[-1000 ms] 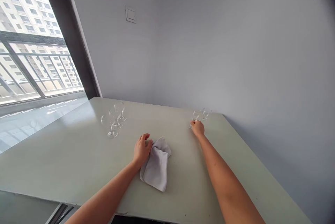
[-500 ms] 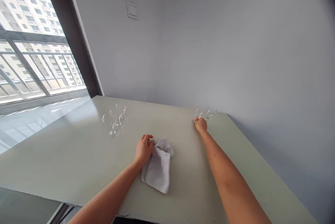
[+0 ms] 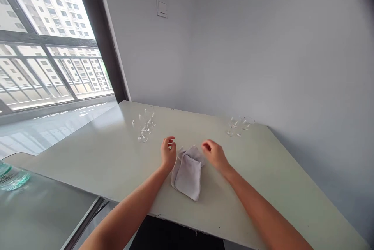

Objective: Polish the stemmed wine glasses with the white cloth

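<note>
A folded pale grey cloth [image 3: 188, 178] lies on the table between my hands. My left hand [image 3: 168, 154] is beside its upper left edge, fingers loosely bent and apart, holding nothing. Just right of the cloth's top my right hand [image 3: 214, 154] hovers with fingers curled around an empty hollow, a little blurred. Beyond it, two clear stemmed glasses, a nearer one [image 3: 233, 122] and another one [image 3: 247, 122], stand towards the far right corner. On the far left stands a close row of stemmed glasses [image 3: 143, 138], partly overlapping one another.
The pale table [image 3: 280, 187] meets grey walls at the back and right. At the left, a lower glass-like surface [image 3: 43, 211] carries a greenish transparent vessel [image 3: 13, 178], cut off by the frame. A dark seat-like shape [image 3: 175, 234] is below the front edge.
My right hand has let go of the stemmed glass at the far right and drawn back towards the cloth. My left hand stays by the cloth. The view has swung left.
</note>
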{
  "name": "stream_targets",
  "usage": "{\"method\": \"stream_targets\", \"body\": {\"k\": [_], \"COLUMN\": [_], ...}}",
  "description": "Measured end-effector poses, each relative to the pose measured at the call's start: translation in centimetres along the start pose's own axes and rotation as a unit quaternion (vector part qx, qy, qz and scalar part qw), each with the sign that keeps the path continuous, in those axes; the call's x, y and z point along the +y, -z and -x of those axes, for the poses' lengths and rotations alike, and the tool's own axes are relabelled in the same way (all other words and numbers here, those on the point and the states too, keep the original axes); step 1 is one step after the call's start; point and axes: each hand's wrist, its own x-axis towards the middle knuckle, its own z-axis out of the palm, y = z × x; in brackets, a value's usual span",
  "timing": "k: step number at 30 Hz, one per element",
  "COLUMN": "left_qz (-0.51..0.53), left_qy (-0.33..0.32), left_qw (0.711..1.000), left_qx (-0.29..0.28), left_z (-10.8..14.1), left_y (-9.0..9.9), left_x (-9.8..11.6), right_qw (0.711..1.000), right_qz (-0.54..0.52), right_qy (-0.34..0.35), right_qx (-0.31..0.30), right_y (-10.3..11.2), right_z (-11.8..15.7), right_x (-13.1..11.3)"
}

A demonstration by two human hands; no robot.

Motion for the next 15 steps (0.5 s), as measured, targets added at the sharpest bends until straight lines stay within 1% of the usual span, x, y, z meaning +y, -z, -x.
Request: {"method": "stream_targets", "body": {"k": [1,3,5,6,7,8,10,11,13,15], "left_qz": [0.013,0.024,0.022,0.018,0.011,0.001,-0.02,-0.028,-0.037,-0.043], "left_qy": [-0.001,0.008,0.041,0.071,0.107,0.144,0.197,0.208,0.208,0.203], "left_qw": [0.999,0.988,0.967,0.957,0.951,0.948,0.948,0.951,0.958,0.962], "left_qx": [0.047,0.154,0.25,0.279,0.29,0.285,0.248,0.227,0.196,0.177], "left_z": [-0.2,-0.9,-2.2,-3.0,-3.8,-4.7,-6.5,-7.3,-8.7,-9.6], "left_y": [0.5,1.9,3.6,4.4,5.2,5.9,7.0,7.4,7.9,8.0], "left_x": [0.2,0.4,-0.1,-0.6,-1.1,-1.7,-2.9,-3.4,-4.1,-4.4], "right_qw": [0.997,0.99,0.984,0.98,0.976,0.971,0.963,0.96,0.958,0.965], "right_qz": [0.003,0.042,0.106,0.14,0.169,0.192,0.213,0.215,0.205,0.173], "right_qy": [0.069,0.127,0.125,0.116,0.109,0.11,0.136,0.155,0.182,0.18], "right_qx": [-0.022,-0.046,-0.068,-0.078,-0.086,-0.091,-0.093,-0.091,-0.086,-0.079], "right_y": [-1.0,-2.7,-4.0,-4.4,-4.7,-4.8,-4.9,-4.8,-4.7,-4.6], "right_z": [1.5,3.9,5.3,5.6,5.7,5.6,5.4,5.3,4.9,4.5], "right_x": [-1.5,-3.6,-4.6,-4.8,-4.9,-4.9,-5.0,-5.0,-4.8,-4.5]}}
